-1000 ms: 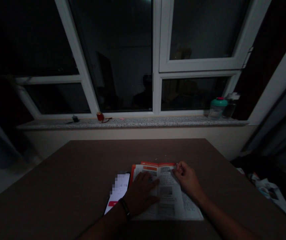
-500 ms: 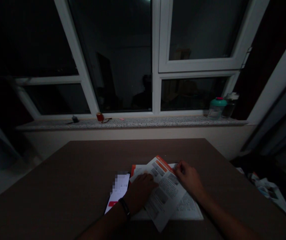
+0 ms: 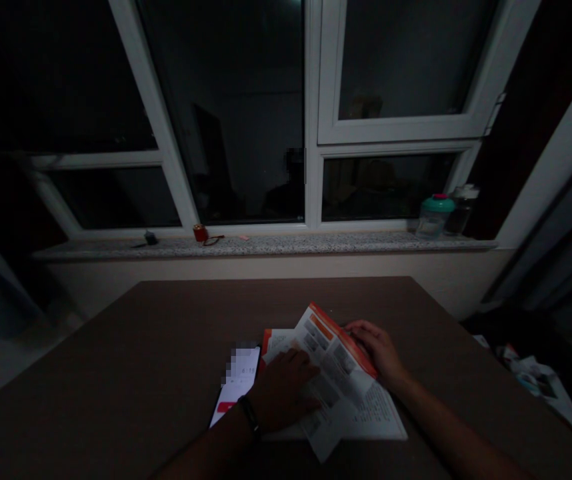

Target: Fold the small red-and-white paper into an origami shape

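A printed sheet with an orange-red edge strip (image 3: 333,357) lies at a slant over another printed sheet (image 3: 383,420) on the table. My left hand (image 3: 286,393) rests flat on the upper sheet, fingers spread, with a dark band around the wrist. At the upper sheet's right edge, my right hand (image 3: 379,350) has its fingers curled against the paper, and that edge bends upward; the fingertips are partly hidden. Left of the papers is a lit phone (image 3: 239,383), close to my left forearm.
The brown table (image 3: 176,333) reaches toward a speckled stone windowsill (image 3: 286,245). On the sill stand a small red jar (image 3: 200,233), a teal-lidded bottle (image 3: 435,217) and a clear bottle (image 3: 461,210). Papers (image 3: 536,377) lie beyond the table's right edge.
My right hand has moved slightly right and down along the sheet's edge, which is now lifted and bent. My left hand's fingers have spread wider, with the thumb out.
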A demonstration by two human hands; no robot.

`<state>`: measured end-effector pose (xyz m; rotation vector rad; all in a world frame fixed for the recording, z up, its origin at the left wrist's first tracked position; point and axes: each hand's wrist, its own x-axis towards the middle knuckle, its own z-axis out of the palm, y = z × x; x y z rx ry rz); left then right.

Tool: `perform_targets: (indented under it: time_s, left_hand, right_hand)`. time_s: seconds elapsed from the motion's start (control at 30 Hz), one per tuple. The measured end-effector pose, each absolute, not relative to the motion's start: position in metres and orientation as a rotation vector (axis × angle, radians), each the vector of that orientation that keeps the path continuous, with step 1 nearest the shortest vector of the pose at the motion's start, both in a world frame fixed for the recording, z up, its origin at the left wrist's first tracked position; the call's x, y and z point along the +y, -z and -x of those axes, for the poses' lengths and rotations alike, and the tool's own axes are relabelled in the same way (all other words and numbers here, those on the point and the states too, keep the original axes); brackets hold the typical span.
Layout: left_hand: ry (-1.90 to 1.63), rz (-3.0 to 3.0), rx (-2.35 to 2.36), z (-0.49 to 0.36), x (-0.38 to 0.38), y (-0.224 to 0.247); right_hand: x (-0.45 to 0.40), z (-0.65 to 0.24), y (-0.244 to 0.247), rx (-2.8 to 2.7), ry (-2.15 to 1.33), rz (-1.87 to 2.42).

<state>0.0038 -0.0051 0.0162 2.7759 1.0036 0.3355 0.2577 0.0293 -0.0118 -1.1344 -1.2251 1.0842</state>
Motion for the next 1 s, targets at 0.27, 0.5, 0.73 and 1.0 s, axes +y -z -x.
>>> perform_targets:
  time_s: [0.27,0.5,0.73,1.0]
  left_hand:
    - [-0.472,-2.800,0.928,-0.003,-0.003,-0.006]
    - [-0.972,-2.676,1.098,-0.002,-0.002,-0.014]
    - [-1.086,-2.776,1.056,0.004,-0.004,-0.014]
    - [-0.787,-2.752,1.076,-0.005,-0.007,-0.022]
  right_hand:
    - [0.021,-0.249,0.011,-1.217,-1.267,0.872]
    - [0.015,-0.243,0.014,-1.493,-1.237,0.869]
    - [0.006,-0.240,0.003,-1.875,-1.010,0.892]
    - [0.010,-0.237,0.011,-1.931,-0.853,1.140]
